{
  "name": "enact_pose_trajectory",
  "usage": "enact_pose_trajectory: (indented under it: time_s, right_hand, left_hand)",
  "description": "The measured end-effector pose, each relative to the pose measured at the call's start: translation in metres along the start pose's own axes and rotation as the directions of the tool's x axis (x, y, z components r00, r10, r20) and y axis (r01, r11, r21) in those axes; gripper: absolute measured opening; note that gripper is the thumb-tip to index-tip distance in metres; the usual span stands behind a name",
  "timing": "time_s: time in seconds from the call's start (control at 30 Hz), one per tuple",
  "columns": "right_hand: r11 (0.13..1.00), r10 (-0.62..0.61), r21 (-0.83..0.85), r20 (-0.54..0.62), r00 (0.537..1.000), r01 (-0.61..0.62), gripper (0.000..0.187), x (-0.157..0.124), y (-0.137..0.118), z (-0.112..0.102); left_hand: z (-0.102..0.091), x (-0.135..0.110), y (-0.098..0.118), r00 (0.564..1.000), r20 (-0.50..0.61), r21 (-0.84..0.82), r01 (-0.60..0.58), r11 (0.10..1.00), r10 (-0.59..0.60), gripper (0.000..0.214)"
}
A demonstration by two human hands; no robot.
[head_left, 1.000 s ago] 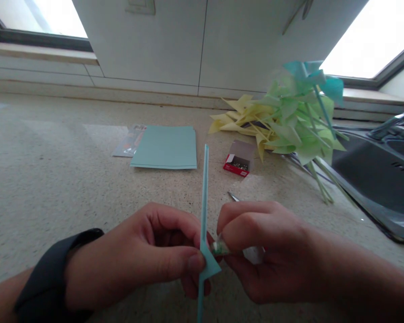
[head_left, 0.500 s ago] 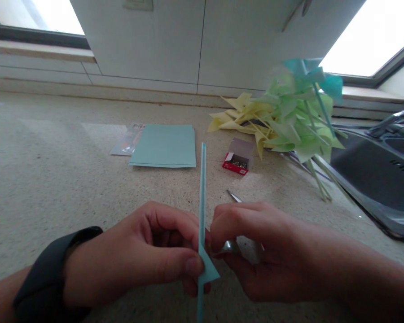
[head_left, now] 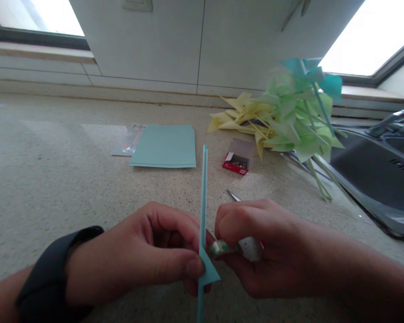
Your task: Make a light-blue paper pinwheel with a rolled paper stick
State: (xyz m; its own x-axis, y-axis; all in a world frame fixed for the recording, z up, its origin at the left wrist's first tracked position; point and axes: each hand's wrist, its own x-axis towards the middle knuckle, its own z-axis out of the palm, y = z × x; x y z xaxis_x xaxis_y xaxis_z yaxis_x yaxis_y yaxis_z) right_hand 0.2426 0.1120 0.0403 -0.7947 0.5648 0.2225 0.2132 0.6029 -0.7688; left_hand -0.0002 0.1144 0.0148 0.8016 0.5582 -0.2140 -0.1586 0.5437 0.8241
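My left hand (head_left: pixel 158 251) is closed around a thin, upright, light-blue rolled paper stick (head_left: pixel 204 193), thumb pressed on it. A pointed paper flap juts out to the right from the stick, just beside the thumb. My right hand (head_left: pixel 259 246) is closed on a small roll of clear tape (head_left: pixel 220 249), which has green print and sits right beside the stick. Whether a strip of tape reaches the paper is too small to tell. Past the right hand, the tip of a metal blade (head_left: pixel 234 195), likely scissors, shows on the counter; the hand hides most of it.
A stack of light-blue paper squares (head_left: pixel 164 146) overlaps a clear plastic packet (head_left: pixel 123 143). An open red box (head_left: pixel 235 163) holds small metal pieces. Yellow and green paper pinwheels (head_left: pixel 289 116), one blue, are heaped at the back right, beside a metal sink (head_left: pixel 380 166).
My right hand has shifted slightly, turning the tape roll so more of it shows beside the stick. My left hand and the stick have hardly moved.
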Motion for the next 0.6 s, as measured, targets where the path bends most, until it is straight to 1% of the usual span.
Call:
enact_pose_trajectory:
  time_s: [0.07,0.2,0.33,0.43,0.6]
  right_hand:
    - [1.0,-0.025,0.009,-0.029,0.999,0.025,0.036,0.0004,0.0012,0.0014]
    - [0.993,-0.113,0.005,-0.116,0.987,0.115,0.036,0.0008,0.0047,0.0059]
    - [0.991,-0.134,0.001,-0.175,0.975,0.137,0.032,0.0003,0.0063,0.0083]
    - [0.991,-0.133,-0.013,-0.181,0.974,0.133,0.035,-0.0004,0.006,0.0089]
    - [0.991,-0.13,-0.01,-0.157,0.979,0.13,0.036,-0.0005,0.0049,0.0091]
  left_hand:
    - [-0.0004,0.0005,-0.0009,1.0,0.023,-0.014,-0.013,1.0,0.014,0.004]
    - [-0.0011,0.0006,-0.0025,0.996,0.081,-0.038,-0.043,0.998,0.046,0.005]
    - [-0.0004,0.0011,-0.0016,0.996,0.085,-0.022,-0.04,0.999,0.042,0.004]
    - [-0.0004,0.0017,-0.001,0.995,0.088,-0.017,-0.035,0.999,0.036,0.004]
    - [-0.0016,0.0009,-0.0021,0.996,0.091,-0.017,-0.016,1.0,0.017,0.004]
